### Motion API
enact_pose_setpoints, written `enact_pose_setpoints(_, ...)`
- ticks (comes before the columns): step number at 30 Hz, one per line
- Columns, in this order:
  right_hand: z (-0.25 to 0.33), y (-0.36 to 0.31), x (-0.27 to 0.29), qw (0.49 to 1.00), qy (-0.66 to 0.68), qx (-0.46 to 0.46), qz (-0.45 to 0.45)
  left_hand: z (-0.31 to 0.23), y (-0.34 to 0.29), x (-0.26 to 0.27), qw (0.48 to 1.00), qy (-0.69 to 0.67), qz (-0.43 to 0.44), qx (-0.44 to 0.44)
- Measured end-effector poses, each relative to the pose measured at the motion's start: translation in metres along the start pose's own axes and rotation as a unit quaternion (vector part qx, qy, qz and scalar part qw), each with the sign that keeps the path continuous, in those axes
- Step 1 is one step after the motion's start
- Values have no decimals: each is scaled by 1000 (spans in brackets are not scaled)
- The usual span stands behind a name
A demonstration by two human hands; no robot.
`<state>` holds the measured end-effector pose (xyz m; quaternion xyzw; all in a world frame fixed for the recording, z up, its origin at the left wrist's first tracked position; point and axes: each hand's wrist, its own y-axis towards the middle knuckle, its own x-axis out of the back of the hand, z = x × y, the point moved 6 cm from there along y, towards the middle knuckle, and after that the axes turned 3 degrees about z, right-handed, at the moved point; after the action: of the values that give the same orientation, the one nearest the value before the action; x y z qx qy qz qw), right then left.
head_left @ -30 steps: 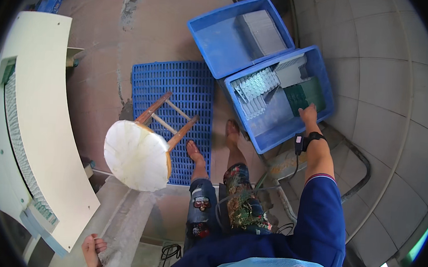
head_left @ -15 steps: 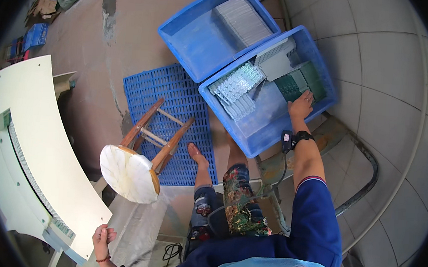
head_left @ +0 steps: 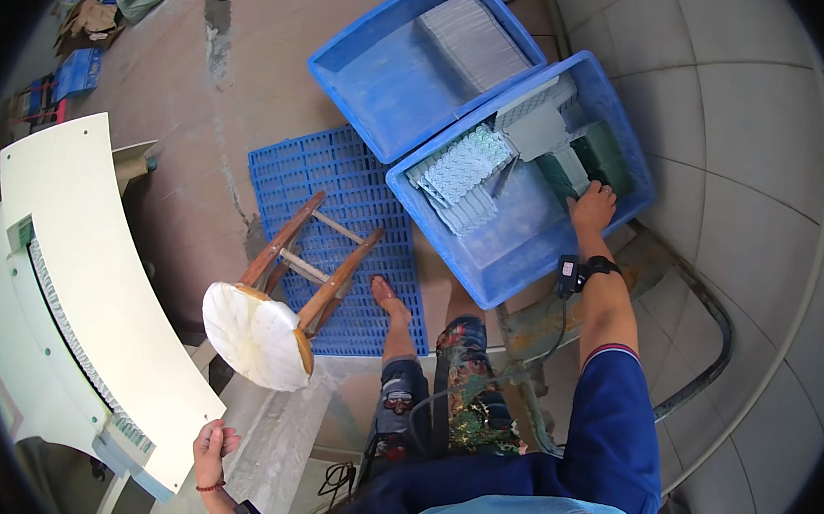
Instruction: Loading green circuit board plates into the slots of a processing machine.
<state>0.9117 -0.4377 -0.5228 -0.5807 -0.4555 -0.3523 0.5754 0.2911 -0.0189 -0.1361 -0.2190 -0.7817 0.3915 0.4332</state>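
Step, apparently: handling dark green strips (head_left: 602, 158) in nearer blue crate (head_left: 526, 265) | right hand (head_left: 592, 209) bent at their near end, grip indiscernible | next calls for: close hold on edges | left hand (head_left: 215, 441) loosely curled, contents unclear | around: silvery sheets (head_left: 463, 165), white-topped stool (head_left: 258, 337) | obstacle: crate wall

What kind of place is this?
Probably a workshop or small factory: two blue plastic bins with batches of thin flat pieces, a pale curved panel with a slot, possibly machinery, and a blue slatted mat on the floor.
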Motion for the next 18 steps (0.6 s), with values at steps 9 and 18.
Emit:
enact_pose_setpoints(9,4,15,3,989,29,57,136,-2,0,-7,1000,15,0,-5)
enact_pose_setpoints(18,7,-4,42,987,26,56,146,11,-20,14,999,-19,-9,-25)
